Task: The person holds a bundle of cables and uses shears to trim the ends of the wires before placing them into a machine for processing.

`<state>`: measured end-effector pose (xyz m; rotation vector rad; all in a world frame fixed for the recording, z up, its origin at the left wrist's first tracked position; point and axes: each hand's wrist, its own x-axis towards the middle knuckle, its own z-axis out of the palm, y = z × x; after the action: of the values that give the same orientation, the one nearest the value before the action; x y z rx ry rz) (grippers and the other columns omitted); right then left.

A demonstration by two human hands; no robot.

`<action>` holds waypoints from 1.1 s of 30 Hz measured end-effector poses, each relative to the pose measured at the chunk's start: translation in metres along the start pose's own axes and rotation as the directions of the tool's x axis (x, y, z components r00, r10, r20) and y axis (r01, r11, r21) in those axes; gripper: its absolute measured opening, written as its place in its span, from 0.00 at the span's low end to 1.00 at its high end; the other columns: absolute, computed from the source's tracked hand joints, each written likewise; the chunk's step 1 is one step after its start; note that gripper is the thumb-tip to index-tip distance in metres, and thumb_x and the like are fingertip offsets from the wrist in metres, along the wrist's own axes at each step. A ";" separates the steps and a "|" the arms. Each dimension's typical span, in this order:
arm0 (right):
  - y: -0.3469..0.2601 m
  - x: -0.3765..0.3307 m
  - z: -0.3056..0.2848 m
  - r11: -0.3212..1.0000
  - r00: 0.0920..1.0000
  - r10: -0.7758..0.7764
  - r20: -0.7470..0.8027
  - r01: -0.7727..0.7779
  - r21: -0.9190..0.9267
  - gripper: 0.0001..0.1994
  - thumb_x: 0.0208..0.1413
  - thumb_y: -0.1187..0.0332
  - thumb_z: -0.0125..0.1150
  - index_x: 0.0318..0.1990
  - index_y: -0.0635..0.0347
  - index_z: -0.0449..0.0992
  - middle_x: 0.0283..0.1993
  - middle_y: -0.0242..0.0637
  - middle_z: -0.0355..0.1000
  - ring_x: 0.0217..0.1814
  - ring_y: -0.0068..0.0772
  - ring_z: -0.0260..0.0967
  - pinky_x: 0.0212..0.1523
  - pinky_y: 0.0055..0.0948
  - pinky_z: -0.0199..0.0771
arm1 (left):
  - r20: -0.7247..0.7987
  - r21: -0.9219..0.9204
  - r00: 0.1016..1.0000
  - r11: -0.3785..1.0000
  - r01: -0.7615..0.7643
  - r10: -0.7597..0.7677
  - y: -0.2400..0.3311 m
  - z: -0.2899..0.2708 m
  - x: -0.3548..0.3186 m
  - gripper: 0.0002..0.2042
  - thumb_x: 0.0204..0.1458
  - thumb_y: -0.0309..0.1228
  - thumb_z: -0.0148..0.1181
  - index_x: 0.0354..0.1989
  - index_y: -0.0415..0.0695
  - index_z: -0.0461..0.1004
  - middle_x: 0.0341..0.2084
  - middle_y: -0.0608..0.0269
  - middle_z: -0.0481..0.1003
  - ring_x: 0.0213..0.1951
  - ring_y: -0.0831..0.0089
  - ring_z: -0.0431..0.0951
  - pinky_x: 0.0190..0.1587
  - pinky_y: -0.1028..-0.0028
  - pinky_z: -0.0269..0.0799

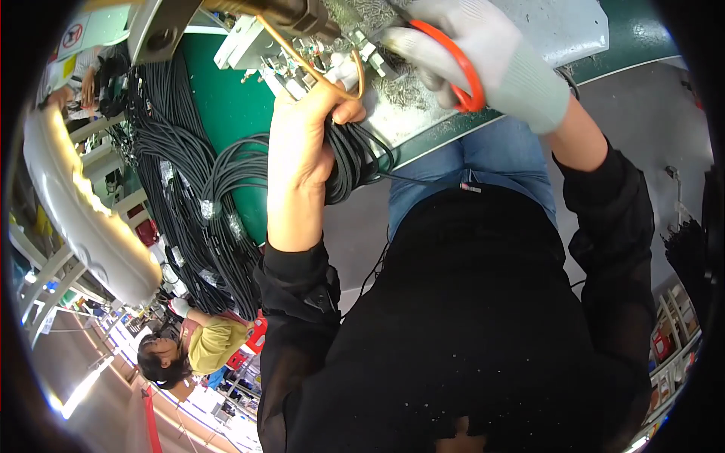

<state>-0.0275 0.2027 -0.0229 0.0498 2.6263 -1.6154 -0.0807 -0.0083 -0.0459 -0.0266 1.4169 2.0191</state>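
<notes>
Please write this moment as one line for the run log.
left hand: bare, grips black cable bundle | right hand: grey glove, holds orange-handled scissors | bench: green, more black cables at left

The left hand [302,143] is bare and raised toward 12 o'clock, with the forearm coming up from a black sleeve near the centre of the view. Its fingers [343,109] are curled closed, the thumb side turned toward 1 o'clock. The right hand [483,57] wears a light grey glove and is placed at about 1 o'clock, higher than the left. Its fingers are bent closed and point toward 10 o'clock. The right forearm is bare between glove and black sleeve, and the elbow is bent toward 3 o'clock.
</notes>
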 end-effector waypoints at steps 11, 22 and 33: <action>-0.003 0.025 -0.010 0.826 0.926 0.139 0.351 -0.304 0.474 0.19 0.57 0.60 0.57 0.20 0.66 0.72 0.16 0.37 0.71 0.14 0.26 0.68 0.16 0.25 0.66 | -0.015 0.223 0.995 0.970 -0.093 0.098 0.001 0.005 0.006 0.03 0.51 0.21 0.58 0.28 0.36 0.70 0.14 0.67 0.66 0.15 0.80 0.62 0.21 0.79 0.58; 0.012 0.033 -0.003 0.917 0.953 -0.063 0.295 -0.062 0.394 0.20 0.57 0.59 0.56 0.20 0.67 0.75 0.15 0.38 0.71 0.14 0.26 0.70 0.16 0.24 0.67 | 0.015 0.471 0.990 0.872 -0.131 0.141 0.017 0.009 0.011 0.07 0.49 0.26 0.63 0.32 0.37 0.72 0.20 0.68 0.71 0.20 0.81 0.67 0.24 0.80 0.63; 0.007 0.030 -0.002 0.873 0.941 0.072 0.331 -0.220 0.435 0.19 0.55 0.61 0.56 0.18 0.67 0.74 0.14 0.38 0.71 0.15 0.25 0.71 0.17 0.25 0.67 | 0.052 0.562 0.974 0.800 -0.211 0.221 0.013 0.000 0.009 0.08 0.51 0.27 0.64 0.29 0.39 0.71 0.19 0.69 0.69 0.21 0.81 0.66 0.26 0.80 0.62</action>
<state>-0.0570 0.2075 -0.0300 0.0189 1.9124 -1.9754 -0.0950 -0.0061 -0.0384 0.3960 2.0578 1.6843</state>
